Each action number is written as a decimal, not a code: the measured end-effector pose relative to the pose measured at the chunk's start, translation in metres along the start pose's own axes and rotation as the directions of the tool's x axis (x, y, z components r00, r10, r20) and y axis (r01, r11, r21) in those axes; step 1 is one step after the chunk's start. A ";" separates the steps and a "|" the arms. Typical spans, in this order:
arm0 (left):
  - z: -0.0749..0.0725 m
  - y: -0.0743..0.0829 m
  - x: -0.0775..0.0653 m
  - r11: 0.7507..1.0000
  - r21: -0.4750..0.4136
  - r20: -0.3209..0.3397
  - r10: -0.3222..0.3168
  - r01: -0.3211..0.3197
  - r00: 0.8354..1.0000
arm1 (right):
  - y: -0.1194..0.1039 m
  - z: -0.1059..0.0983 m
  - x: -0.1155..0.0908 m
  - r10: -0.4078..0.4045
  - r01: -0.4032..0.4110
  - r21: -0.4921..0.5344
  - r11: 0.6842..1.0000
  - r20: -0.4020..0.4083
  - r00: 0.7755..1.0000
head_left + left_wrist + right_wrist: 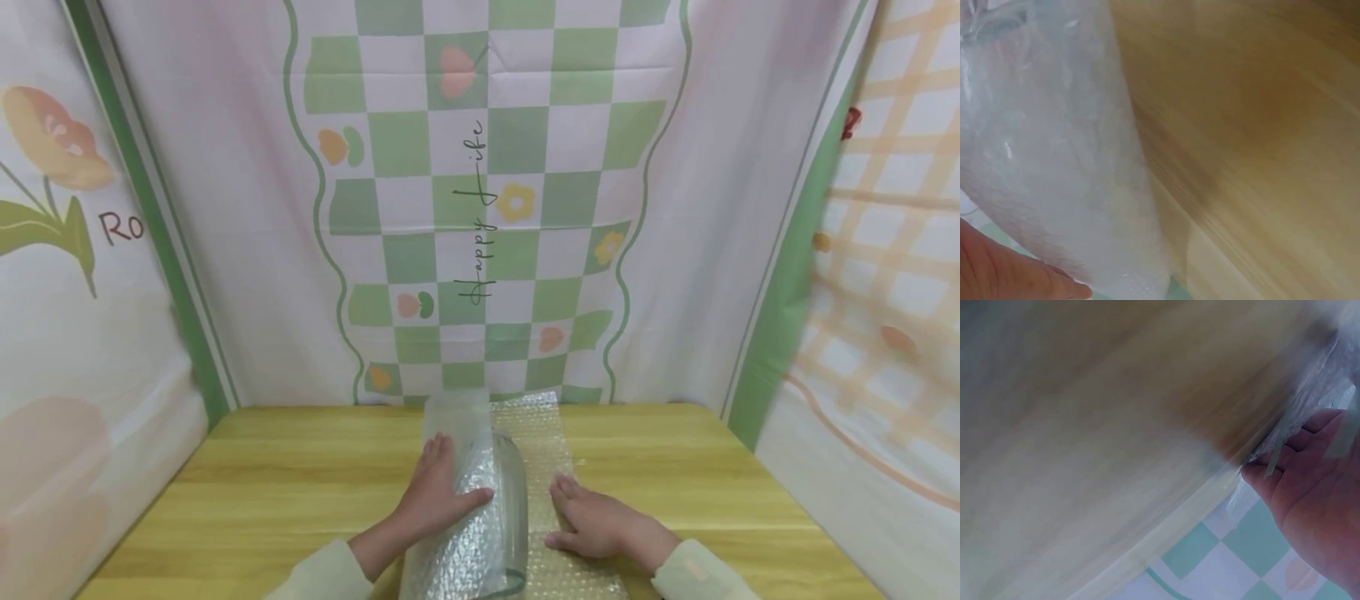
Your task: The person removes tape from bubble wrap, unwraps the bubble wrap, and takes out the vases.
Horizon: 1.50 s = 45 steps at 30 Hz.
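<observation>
A tall clear glass vessel (514, 508) lies on its side on the table, its thick greenish end towards me. A sheet of bubble wrap (551, 442) spreads beneath it and folds over its left side. My left hand (438, 496) presses the folded-over wrap against the glass, thumb stretched across it. In the left wrist view, the wrap (1060, 144) covers the vessel, with the thumb at its edge. To the right of the glass, my right hand (600, 521) rests on the flat part of the wrap with its fingers extended. Its palm (1316, 494) shows in the right wrist view.
The wooden table (300, 467) reaches back to a hanging cloth (517, 142) with green checks. Printed cloths also hang at the left (82, 350) and right (870, 333) sides.
</observation>
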<state>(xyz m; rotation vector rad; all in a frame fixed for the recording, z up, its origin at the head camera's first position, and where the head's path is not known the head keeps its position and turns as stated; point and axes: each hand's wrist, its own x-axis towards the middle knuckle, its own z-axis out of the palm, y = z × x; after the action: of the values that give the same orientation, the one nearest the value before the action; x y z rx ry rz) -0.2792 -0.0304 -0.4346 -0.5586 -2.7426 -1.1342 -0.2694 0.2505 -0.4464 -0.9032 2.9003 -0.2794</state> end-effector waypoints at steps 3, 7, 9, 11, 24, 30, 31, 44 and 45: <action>0.000 0.003 0.002 1.000 0.006 0.001 -0.004 0.004 1.000 | 0.000 0.000 -0.001 0.000 0.000 0.001 1.000 0.005 1.000; 0.001 0.007 0.005 1.000 0.003 -0.010 -0.016 0.016 1.000 | 0.000 -0.002 -0.001 0.002 -0.002 0.009 1.000 0.017 1.000; 0.002 0.008 0.006 1.000 0.003 -0.013 -0.017 0.017 1.000 | 0.000 -0.002 -0.001 0.001 -0.002 0.012 1.000 0.020 1.000; 0.003 0.009 0.007 1.000 -0.001 -0.008 -0.022 0.022 1.000 | 0.000 -0.002 -0.001 0.005 -0.005 0.015 1.000 0.025 1.000; 0.011 0.009 0.004 1.000 -0.002 0.045 -0.031 0.031 0.999 | 0.000 0.000 -0.001 0.029 -0.029 0.028 0.999 0.015 0.999; 0.011 0.011 0.003 0.999 -0.017 0.049 -0.028 0.029 0.998 | 0.001 0.001 0.000 0.026 -0.026 0.024 0.999 0.014 1.000; 0.011 0.011 0.003 0.999 -0.015 0.050 -0.030 0.031 0.998 | 0.001 0.001 0.000 0.025 -0.026 0.023 0.999 0.013 1.000; 0.009 0.012 0.005 0.999 -0.032 -0.006 -0.018 0.017 1.000 | 0.002 0.002 0.000 0.021 -0.021 0.018 1.000 0.009 1.000; 0.008 0.011 0.004 0.999 -0.034 -0.011 -0.017 0.017 1.000 | 0.002 0.002 0.000 0.020 -0.020 0.018 1.000 0.008 1.000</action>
<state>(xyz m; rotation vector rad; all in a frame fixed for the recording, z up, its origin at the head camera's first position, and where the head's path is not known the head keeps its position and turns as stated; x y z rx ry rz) -0.2788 -0.0161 -0.4316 -0.5322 -2.7286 -1.1862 -0.2706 0.2518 -0.4492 -0.8700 2.8931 -0.2991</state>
